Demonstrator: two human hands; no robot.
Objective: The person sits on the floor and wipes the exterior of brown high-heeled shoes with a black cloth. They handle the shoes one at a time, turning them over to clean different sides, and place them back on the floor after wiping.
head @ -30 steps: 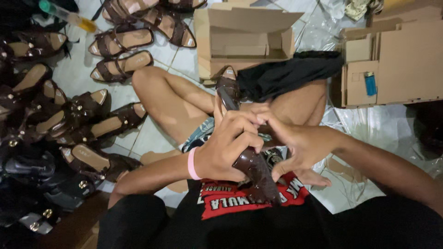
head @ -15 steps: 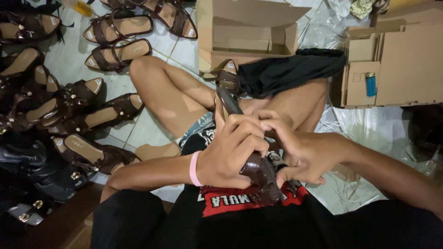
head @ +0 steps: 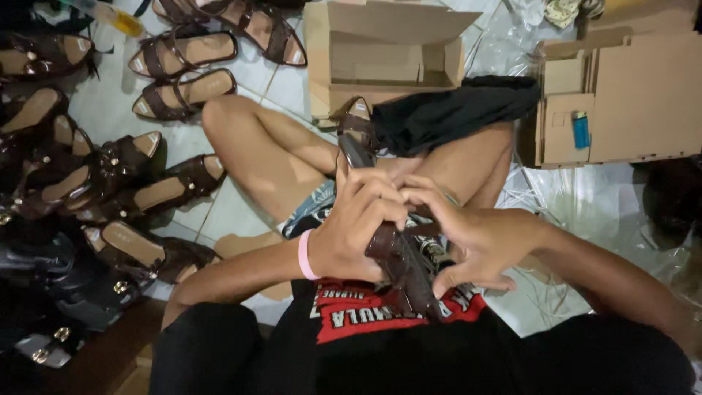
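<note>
I sit cross-legged on a tiled floor with a dark brown sandal (head: pixel 395 256) lying lengthwise in my lap, its toe end (head: pixel 356 124) pointing away from me. My left hand (head: pixel 358 227), with a pink band at the wrist, clasps the sandal's middle from the left. My right hand (head: pixel 461 234) grips it from the right, fingertips meeting the left hand's over a strap. The strap area itself is hidden under my fingers. A black cloth (head: pixel 453 110) is draped over my right knee.
Several brown sandals (head: pixel 183 80) lie in rows on the floor to my left, with darker ones (head: pixel 44 263) nearer me. An open cardboard box (head: pixel 387 58) stands ahead. Flattened cardboard (head: pixel 629 95) with a blue lighter (head: pixel 580 130) lies at right, clear plastic wrap (head: pixel 585 212) beside it.
Both hands have stayed on the sandal, the fingers shifting slightly over its strap. The view has drifted a little, so the floor items sit lower in frame.
</note>
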